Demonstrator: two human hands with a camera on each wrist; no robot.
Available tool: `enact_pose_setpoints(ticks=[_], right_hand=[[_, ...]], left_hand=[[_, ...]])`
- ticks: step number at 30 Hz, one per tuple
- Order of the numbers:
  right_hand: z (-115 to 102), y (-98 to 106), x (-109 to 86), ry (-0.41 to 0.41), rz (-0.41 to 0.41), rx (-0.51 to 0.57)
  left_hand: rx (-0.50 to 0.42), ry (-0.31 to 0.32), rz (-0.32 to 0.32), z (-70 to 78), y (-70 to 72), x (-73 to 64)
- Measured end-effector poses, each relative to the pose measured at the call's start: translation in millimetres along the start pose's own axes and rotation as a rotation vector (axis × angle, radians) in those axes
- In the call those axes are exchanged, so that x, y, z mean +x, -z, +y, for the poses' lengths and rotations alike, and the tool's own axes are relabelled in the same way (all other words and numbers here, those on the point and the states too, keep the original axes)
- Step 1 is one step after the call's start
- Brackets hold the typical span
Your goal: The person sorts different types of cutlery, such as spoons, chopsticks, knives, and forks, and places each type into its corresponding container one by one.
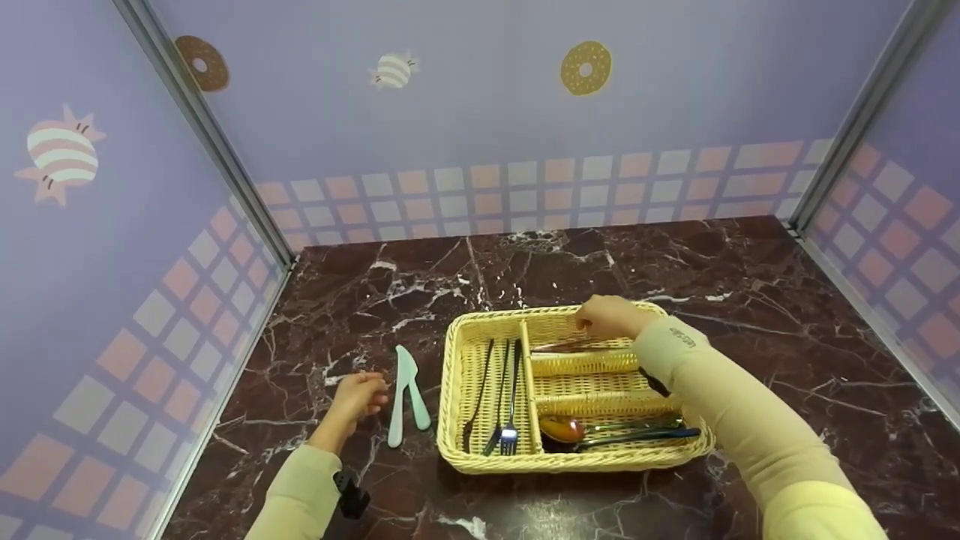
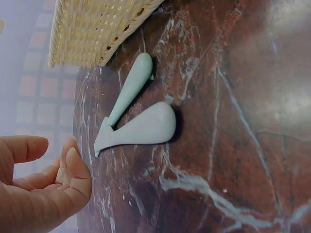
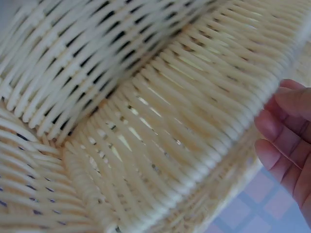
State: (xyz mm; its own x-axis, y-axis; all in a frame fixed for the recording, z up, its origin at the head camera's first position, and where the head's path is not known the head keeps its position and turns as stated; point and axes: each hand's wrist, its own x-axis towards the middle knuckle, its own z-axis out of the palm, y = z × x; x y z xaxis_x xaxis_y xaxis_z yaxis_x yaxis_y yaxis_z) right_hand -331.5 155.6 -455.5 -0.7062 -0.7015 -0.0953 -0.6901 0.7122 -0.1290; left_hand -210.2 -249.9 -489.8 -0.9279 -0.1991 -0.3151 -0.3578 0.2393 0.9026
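My left hand (image 1: 361, 394) hovers beside two mint-green knives (image 1: 406, 375), fingers loosely bent around nothing. In the left wrist view, the knives' rounded handles (image 2: 150, 124) splay apart while their blade ends overlap near my fingertips. My right hand (image 1: 609, 316) reaches into the back compartment of a pale yellow wicker cutlery basket (image 1: 487, 466). Reddish-brown slender utensils (image 1: 562, 346) lie in that compartment, just left of and below the hand. The right wrist view shows my bent fingers (image 3: 269, 126) behind a woven divider (image 3: 160, 131), with nothing visible between them.
A fork (image 1: 509, 435) and other dark, slender cutlery lie in the basket's left compartment. Its front compartment holds an orange-tinted spoon (image 1: 562, 430) and dark-handled pieces. Purple patterned panels (image 1: 480, 112) enclose the dark red marble tabletop (image 1: 352, 285) at the back and sides.
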Motion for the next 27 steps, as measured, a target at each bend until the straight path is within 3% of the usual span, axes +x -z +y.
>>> enact_pose_setpoints(ticks=[6, 14, 20, 24, 27], right_hand=[[-1, 19, -18.8, 0.021, 0.122, 0.102], [-22, 32, -39.2, 0.16, 0.289, 0.107], [-45, 31, -48.8, 0.286, 0.357, 0.122], [-56, 28, -51.2, 0.336, 0.386, 0.111], [-61, 27, -52.4, 0.362, 0.389, 0.104]], left_hand=[[0.1, -0.001, -0.018, -7.4, 0.5, -1.1], [0.333, -0.037, -0.015, -12.0, -4.1, -0.9], [0.578, -0.025, -0.109, -13.1, -12.7, -1.4], [0.709, -0.067, -0.092, -12.0, -16.8, -1.9], [0.743, -0.028, -0.087, -10.1, -18.6, -1.1]])
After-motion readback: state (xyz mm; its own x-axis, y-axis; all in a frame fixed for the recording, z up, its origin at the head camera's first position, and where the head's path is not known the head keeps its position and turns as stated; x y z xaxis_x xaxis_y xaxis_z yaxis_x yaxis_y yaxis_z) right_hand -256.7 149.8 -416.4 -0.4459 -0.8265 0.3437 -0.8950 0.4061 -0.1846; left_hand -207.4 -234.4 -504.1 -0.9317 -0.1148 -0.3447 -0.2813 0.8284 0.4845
